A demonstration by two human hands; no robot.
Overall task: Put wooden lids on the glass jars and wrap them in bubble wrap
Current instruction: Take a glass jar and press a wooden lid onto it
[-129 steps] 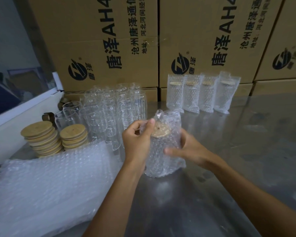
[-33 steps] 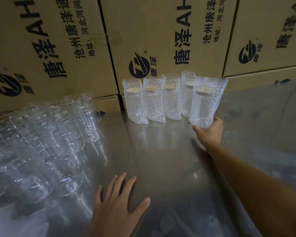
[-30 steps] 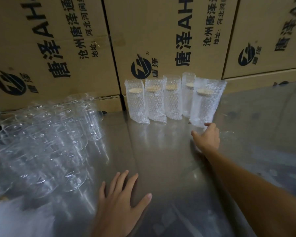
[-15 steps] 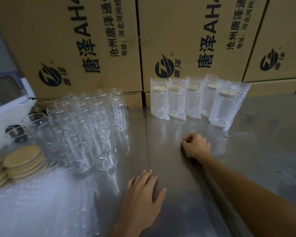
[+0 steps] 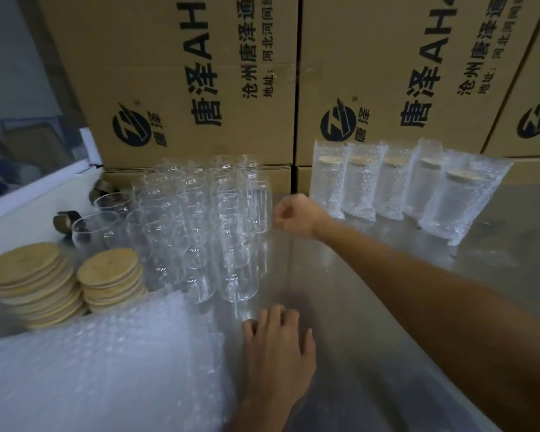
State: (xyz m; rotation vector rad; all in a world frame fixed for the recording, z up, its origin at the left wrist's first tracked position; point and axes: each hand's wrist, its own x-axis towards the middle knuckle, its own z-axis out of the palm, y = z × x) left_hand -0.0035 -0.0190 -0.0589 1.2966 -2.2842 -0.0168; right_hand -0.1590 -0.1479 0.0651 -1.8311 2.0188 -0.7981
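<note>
With five wrapped jars (image 5: 412,185) lined up at the back against the cardboard boxes (image 5: 200,79), the fifth (image 5: 463,201) standing a bit forward of the rest, this looks like the gap between one jar done & the next one started. The right hand (image 5: 296,215) is out over the steel table (image 5: 387,307), fingers loosely curled w/ nothing in them, just beside the nearest-right jar in the cluster of bare glass jars (image 5: 206,226) but, as far as I can tell, not touching it. The left hand (image 5: 278,347) lies low on the table at the edge of the bubble wrap stack (image 5: 100,366), fingers bent a little, holding nothing; whether the fingertips press the wrap I can't tell. Two stacks of wooden lids (image 5: 66,282) sit at the left, beside the jars & behind the wrap. My read: next step is to take a bare jar, prob. the one by the right hand. That calls for a firm grasp round the body & a straight lift, since the jars stand packed touching each other & a sideways pull could knock neighbours. Then a lid off a stack, pressed on square, then into a bubble wrap sleeve.
</note>
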